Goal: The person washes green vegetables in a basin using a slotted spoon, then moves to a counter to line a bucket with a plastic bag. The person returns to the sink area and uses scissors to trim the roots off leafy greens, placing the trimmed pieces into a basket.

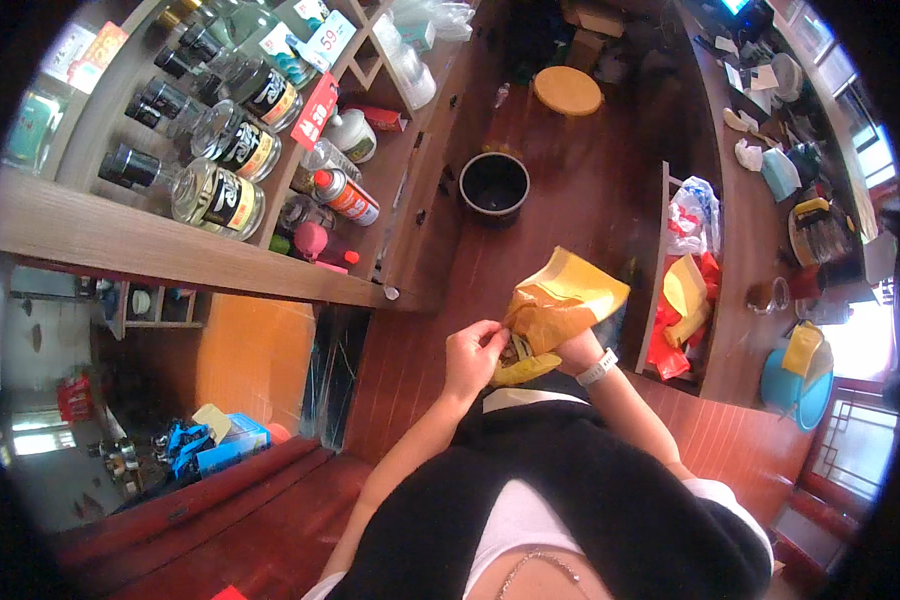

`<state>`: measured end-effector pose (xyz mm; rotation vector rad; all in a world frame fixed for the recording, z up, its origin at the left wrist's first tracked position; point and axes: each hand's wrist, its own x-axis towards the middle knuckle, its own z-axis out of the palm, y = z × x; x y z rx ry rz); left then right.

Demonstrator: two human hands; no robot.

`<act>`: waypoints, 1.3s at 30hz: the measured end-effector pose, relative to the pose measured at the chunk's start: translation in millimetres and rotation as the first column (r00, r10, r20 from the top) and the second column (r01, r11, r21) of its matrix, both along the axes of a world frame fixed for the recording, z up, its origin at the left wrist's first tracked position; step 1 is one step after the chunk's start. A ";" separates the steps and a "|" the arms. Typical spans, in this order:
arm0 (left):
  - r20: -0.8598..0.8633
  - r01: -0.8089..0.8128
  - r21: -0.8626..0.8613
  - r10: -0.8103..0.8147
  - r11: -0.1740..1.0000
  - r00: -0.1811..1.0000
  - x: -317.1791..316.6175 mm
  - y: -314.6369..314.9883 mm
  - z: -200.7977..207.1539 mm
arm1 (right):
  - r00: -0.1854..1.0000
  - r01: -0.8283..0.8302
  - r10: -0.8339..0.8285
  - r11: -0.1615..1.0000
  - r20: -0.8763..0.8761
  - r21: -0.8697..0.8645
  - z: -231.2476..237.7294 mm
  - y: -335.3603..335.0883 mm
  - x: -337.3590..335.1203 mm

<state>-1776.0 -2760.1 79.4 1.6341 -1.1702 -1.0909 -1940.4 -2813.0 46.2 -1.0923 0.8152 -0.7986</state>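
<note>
A crumpled yellow plastic bag (560, 300) is held up in front of my body, its wide flap spread toward the far right. My left hand (473, 357) pinches its left edge between thumb and fingers. At its lower right, my right hand (578, 352) grips the bag from behind, and the bag covers most of those fingers. A white watch (598, 367) sits on my right wrist. Something darker shows through the bag near my left fingertips, too unclear to name.
Left, a wooden shelf (170, 250) bears several glass bottles (220, 200) and a spray can (346, 197). A black bin (495, 187) and a round orange stool (568, 91) stand ahead. Right, an open drawer (659, 270) of plastic bags juts below a desk; a blue bucket (796, 392) stands farther right.
</note>
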 end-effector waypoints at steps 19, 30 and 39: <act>0.368 -0.165 -0.395 0.320 0.904 0.873 45.7 -36.1 -20.6 | 0.827 0.561 -0.557 0.803 -0.081 0.202 -59.2 -25.6 -59.5; -0.599 -0.461 0.175 0.465 0.870 0.652 80.8 -35.5 -42.8 | 0.141 0.334 -0.972 -0.131 -0.187 0.933 -215.5 9.5 -189.1; -0.843 -0.017 0.071 0.069 0.997 0.533 61.3 -37.4 2.0 | 0.846 -0.383 -0.021 0.671 0.532 0.635 -89.8 -31.5 -30.9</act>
